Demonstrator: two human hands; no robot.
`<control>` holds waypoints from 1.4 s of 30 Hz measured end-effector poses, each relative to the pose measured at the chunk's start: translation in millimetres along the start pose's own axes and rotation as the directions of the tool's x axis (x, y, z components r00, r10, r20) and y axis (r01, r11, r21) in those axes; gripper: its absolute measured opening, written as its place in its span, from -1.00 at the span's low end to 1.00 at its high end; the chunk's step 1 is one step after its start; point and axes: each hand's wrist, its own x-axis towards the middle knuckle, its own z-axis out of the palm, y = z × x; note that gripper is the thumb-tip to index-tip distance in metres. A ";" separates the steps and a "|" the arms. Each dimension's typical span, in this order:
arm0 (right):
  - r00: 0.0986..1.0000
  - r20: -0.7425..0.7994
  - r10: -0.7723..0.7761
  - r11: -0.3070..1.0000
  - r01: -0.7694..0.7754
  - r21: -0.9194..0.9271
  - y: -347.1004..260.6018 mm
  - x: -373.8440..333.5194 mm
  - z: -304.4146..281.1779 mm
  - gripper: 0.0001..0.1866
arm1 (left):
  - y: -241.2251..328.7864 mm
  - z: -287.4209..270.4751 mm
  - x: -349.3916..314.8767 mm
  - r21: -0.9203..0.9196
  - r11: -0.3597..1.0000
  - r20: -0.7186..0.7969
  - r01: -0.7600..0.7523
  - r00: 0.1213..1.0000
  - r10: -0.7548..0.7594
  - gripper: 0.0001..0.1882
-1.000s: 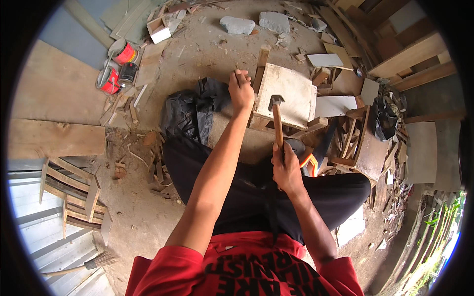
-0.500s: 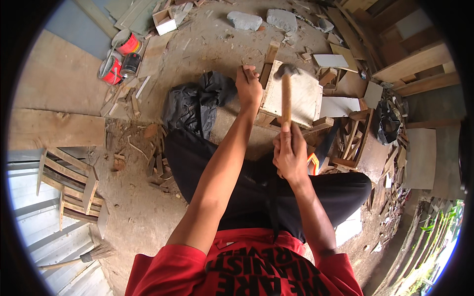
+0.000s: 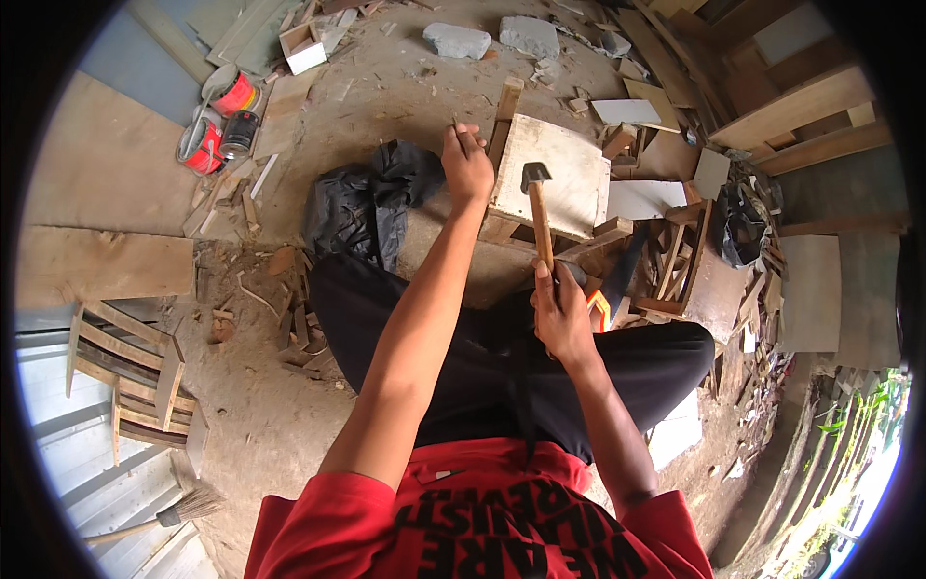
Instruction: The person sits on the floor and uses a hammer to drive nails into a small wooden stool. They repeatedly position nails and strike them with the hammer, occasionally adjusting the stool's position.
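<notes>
My right hand (image 3: 561, 314) is wrapped round the wooden handle of a claw hammer (image 3: 542, 217). The dark hammer head shows over the left half of a pale, stained board that tops a wooden box-like piece (image 3: 564, 183); I cannot tell whether it touches. Just left of this piece, my left hand (image 3: 468, 166) is closed, its fingertips pinched together. Whatever they hold, if anything, is too small to make out. Beside the left hand, a wooden strip (image 3: 506, 108) stands along the box's left edge. An orange-and-white handle (image 3: 600, 311) shows by my right hand, with a dark blade beyond it.
A crumpled black plastic bag (image 3: 362, 207) lies left of the box. Wood scraps and a small wooden frame (image 3: 683, 261) crowd the right. Red paint cans (image 3: 203, 145) stand far left, and concrete blocks (image 3: 458, 41) lie at the back. A broom (image 3: 188, 507) rests lower left.
The hammer head has come down and toward me, from the board's far edge to over its left half. The left hand keeps its place beside the box. The whole view has shifted slightly.
</notes>
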 end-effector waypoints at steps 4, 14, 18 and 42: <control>0.991 0.032 0.126 0.989 -0.128 0.077 12.9 -11.0 10.0 -0.53 | 4.2 -4.0 -2.6 0.045 0.999 0.016 -0.013 1.000 0.012 -0.60; 0.990 -0.079 0.117 0.971 -0.097 0.219 74.8 -30.4 -7.9 -0.59 | -56.4 -64.3 -44.5 0.012 0.998 0.157 0.057 0.986 -0.058 -0.46; 0.989 -0.102 0.104 0.954 -0.070 0.290 82.4 -30.7 -6.5 -0.60 | -68.1 -80.8 -66.4 0.263 0.942 0.388 -0.207 0.917 0.093 -0.44; 0.996 -0.077 0.052 0.846 -0.002 0.534 109.2 -45.9 -17.6 -0.62 | -57.9 14.4 34.1 0.310 0.951 0.153 -0.006 0.987 -0.044 -0.57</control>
